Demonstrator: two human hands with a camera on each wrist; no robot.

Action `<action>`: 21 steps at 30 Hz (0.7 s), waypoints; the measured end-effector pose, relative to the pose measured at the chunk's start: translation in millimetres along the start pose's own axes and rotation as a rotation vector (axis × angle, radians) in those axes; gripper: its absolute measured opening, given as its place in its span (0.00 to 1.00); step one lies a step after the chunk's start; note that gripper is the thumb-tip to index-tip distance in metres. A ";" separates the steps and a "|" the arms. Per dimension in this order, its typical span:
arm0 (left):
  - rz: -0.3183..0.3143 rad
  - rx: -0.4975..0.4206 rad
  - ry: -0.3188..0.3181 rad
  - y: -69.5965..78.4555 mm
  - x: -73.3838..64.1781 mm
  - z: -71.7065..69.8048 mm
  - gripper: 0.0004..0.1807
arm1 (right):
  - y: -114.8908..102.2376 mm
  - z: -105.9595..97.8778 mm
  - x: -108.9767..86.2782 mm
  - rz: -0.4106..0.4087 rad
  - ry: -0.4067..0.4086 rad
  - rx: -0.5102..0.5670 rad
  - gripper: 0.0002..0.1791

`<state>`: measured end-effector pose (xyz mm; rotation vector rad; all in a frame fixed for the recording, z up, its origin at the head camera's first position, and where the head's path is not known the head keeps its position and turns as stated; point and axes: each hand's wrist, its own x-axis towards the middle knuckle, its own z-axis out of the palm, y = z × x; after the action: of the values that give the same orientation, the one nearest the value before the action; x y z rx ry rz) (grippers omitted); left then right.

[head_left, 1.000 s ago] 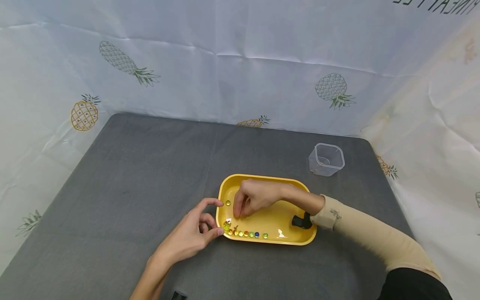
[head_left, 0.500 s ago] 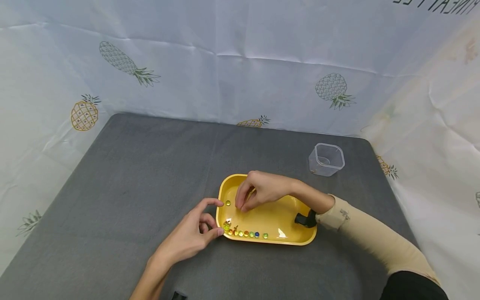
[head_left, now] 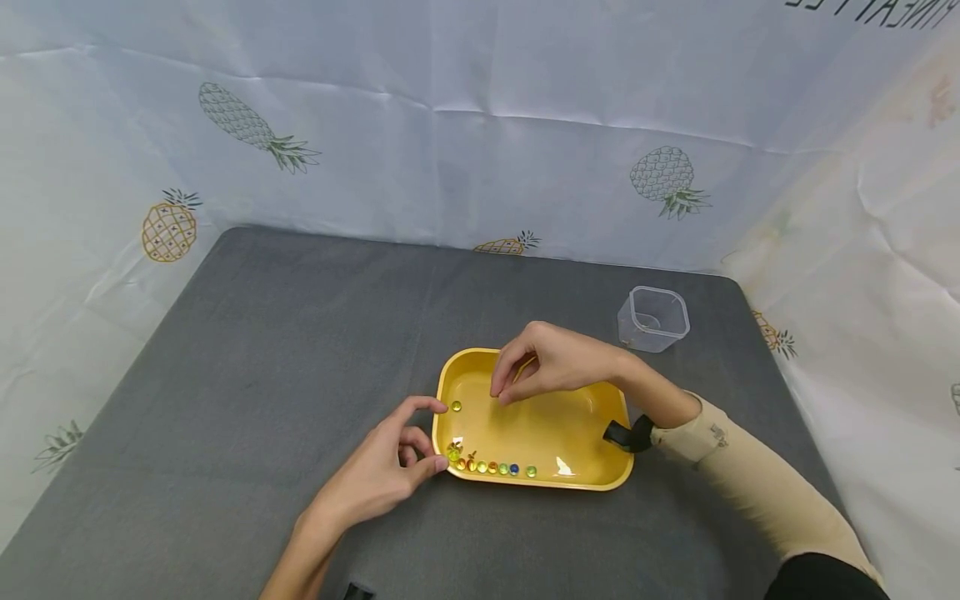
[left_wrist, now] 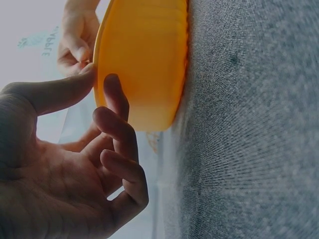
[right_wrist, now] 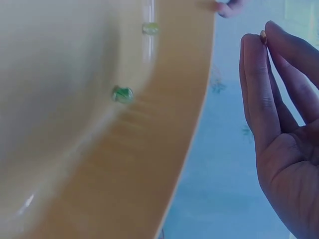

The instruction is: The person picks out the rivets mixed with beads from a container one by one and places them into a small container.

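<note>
My right hand [head_left: 551, 362] is raised over the back half of a yellow tray [head_left: 555, 425]. Between its thumb and fingertip it pinches a tiny golden-brown piece [right_wrist: 263, 37], whose kind I cannot tell. My left hand [head_left: 386, 467] rests at the tray's left end, thumb and index fingertips touching the rim and the other fingers loosely bent. Several glass marbles [head_left: 492, 467] form a row along the tray's front wall, a blue marble [head_left: 513, 469] among them. One yellow-green marble [head_left: 457, 406] lies alone near the left wall. In the right wrist view a green marble [right_wrist: 122, 94] shows inside the tray.
A clear plastic tub [head_left: 652, 321] stands behind the tray to the right, on the grey table [head_left: 322, 333]. White cloth with pineapple prints [head_left: 450, 150] hangs at the back and sides. A black strap piece [head_left: 628, 435] sits at the right wrist, over the tray's right end.
My right hand has risen from the tray floor and drawn back and to the right, fingertips still together. The left hand, tray and marbles have stayed put.
</note>
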<state>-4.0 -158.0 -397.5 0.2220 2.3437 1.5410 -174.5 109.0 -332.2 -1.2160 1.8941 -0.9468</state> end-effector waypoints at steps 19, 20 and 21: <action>-0.008 -0.009 -0.002 1.1 0.0 0.0 0.32 | -5.4 -21.7 -40.1 -0.047 0.205 0.038 0.07; -0.007 -0.009 -0.001 1.1 0.1 0.0 0.32 | -5.4 -22.6 -42.3 -0.047 0.212 0.039 0.07; -0.006 -0.009 -0.001 1.1 0.1 0.1 0.32 | -5.5 -23.7 -44.3 -0.051 0.220 0.040 0.07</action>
<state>-4.2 -157.4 -396.6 0.2133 2.3342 1.5480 -177.6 153.6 -308.7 -1.1818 2.0105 -1.1810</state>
